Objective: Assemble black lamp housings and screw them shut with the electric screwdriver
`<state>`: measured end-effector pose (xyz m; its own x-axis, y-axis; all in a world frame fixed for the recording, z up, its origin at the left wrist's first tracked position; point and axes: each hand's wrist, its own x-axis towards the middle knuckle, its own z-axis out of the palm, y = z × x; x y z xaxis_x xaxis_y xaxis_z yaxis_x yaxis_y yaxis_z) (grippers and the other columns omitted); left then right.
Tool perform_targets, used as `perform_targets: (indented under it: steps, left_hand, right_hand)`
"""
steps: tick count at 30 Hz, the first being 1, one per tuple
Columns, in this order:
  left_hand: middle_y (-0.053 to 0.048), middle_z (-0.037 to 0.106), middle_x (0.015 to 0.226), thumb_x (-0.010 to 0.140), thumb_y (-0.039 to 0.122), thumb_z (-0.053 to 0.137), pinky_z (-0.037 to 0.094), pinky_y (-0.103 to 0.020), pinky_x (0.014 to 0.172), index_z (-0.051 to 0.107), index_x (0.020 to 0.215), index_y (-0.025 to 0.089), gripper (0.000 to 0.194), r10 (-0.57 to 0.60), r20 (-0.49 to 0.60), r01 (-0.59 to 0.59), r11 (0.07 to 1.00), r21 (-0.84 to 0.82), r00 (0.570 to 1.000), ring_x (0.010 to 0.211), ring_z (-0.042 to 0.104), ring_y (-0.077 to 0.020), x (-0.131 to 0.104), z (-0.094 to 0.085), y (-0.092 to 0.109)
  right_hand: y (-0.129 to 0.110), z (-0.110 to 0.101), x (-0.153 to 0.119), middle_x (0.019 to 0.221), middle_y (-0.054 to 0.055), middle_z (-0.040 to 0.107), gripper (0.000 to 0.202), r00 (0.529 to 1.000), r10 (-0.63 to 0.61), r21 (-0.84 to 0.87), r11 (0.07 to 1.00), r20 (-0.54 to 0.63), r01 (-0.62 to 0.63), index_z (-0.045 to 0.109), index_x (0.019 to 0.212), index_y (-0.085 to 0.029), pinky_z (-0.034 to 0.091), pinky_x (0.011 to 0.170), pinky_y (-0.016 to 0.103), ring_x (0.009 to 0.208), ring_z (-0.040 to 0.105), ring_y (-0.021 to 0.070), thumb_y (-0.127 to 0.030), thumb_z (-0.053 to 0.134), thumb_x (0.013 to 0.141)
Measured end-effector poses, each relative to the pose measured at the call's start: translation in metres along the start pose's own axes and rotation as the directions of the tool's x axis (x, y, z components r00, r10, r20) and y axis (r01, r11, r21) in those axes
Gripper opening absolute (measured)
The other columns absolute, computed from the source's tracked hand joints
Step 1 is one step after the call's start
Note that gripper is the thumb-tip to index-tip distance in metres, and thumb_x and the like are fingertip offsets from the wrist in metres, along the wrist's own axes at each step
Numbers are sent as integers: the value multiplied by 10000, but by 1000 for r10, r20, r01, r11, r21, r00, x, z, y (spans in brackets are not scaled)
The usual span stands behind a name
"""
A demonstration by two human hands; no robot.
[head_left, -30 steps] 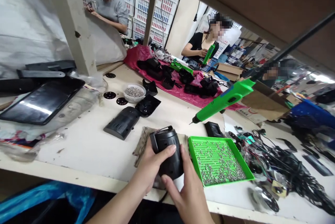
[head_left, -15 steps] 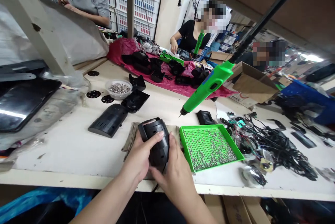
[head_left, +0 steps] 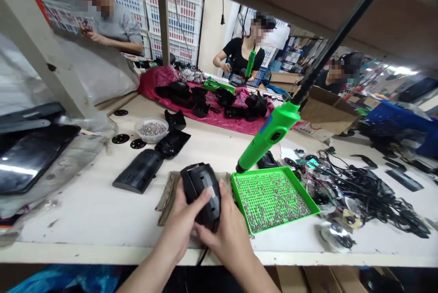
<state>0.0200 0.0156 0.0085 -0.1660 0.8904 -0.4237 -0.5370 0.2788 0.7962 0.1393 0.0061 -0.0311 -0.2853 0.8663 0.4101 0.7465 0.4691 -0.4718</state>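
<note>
White workbench [head_left: 85, 220] filled the foreground, with three co-workers [head_left: 242, 58] beyond it and stacked crates [head_left: 174, 14] behind the two on the left. Two bare hands were at work: the left hand [head_left: 178, 220] and the right hand [head_left: 232, 229] were both closed around one black housing [head_left: 203, 192], gripping it from opposite sides. It was tilted at the near part of the bench, above a folded cloth [head_left: 167, 197], and a dark cord [head_left: 202, 255] hung below it.

One green tray [head_left: 287, 222] was just right of the housing, with many small metal screws [head_left: 290, 206] scattered over its gridded floor, too many to count. One white bowl [head_left: 153, 139] farther back held a heap of silver bits [head_left: 152, 128]. Three black discs [head_left: 120, 138] lay left of the bowl, and three loose black shells [head_left: 140, 170] lay to its right and in front of it.

One green power driver [head_left: 268, 138] hung from a dark rod [head_left: 345, 33], its nose overlapping the tray's far left corner in view. A pink sheet [head_left: 150, 84] carried a crowded row of black parts [head_left: 236, 112]; their overlap prevented a count. One open cardboard box [head_left: 328, 115] stood beyond the tangled wires [head_left: 369, 197] on the right.
</note>
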Motion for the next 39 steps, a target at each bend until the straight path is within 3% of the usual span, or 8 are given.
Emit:
perform_targets:
  steps: [7,10,15,21,24,27,32,39]
  left_hand:
    - [-91,635,1258,523,372,891,452,-355,987,294,1465,326,1116,141,-65,-131,982,133,988,1165,591,-272,-15,8,-3]
    - [-71,689,1148,508,325,896,540,-300,825,423,1381,314,993,154,-66,-147,983,109,986,1033,661,-264,-15,12,0]
    - [-51,708,1011,596,254,835,579,-297,636,535,1231,287,703,-25,-108,28,999,30,994,868,708,-260,-6,2,2]
    - [-26,711,964,707,270,757,591,-309,657,611,1093,239,414,-129,-102,122,990,-73,986,835,699,-221,0,-3,1]
    - [-32,720,832,775,256,691,586,-290,621,629,1036,198,275,-186,-68,175,974,-142,980,736,693,-196,-7,9,3]
    - [-32,716,739,828,185,596,564,-252,537,651,925,168,113,-209,-116,178,956,-232,971,603,663,-157,-16,25,10]
    - [-63,721,727,883,261,524,560,-281,498,663,881,152,177,-267,-55,235,915,-327,962,604,672,-182,-18,38,17]
    - [-26,743,755,867,239,522,580,-255,566,674,1050,199,242,-227,-158,175,941,-290,961,633,686,-161,-24,32,9]
  right_hand:
    - [-9,9,-8,1458,211,436,1050,986,4,2,1000,-168,-3,39,1526,-111,555,924,483,1260,525,373,-247,673,700]
    - [-12,17,-8,1465,192,435,1092,980,24,-33,999,-199,-31,34,1534,-123,576,895,467,1239,540,390,-267,701,681]
    - [-10,24,-13,1405,164,514,1041,963,73,-30,996,-258,-83,170,1509,-166,570,914,448,1209,567,379,-281,734,641]
    - [3,8,-20,723,23,653,224,924,107,57,994,-366,-93,557,900,-222,543,527,276,622,674,204,-397,626,780]
    - [1,-10,-14,611,-10,618,193,908,33,81,997,-417,1,549,751,-225,462,471,247,516,619,158,-364,495,874]
    - [-7,-32,-7,669,3,663,188,933,113,185,981,-342,-51,598,771,-211,470,543,234,591,643,150,-306,495,897]
    - [-16,-51,-4,734,12,695,161,953,257,349,918,-160,-189,639,946,-197,492,616,217,647,655,140,-320,559,881]
    - [-16,-47,-7,668,19,690,182,943,275,363,912,-189,-193,657,813,-194,458,568,213,588,650,141,-256,498,875]
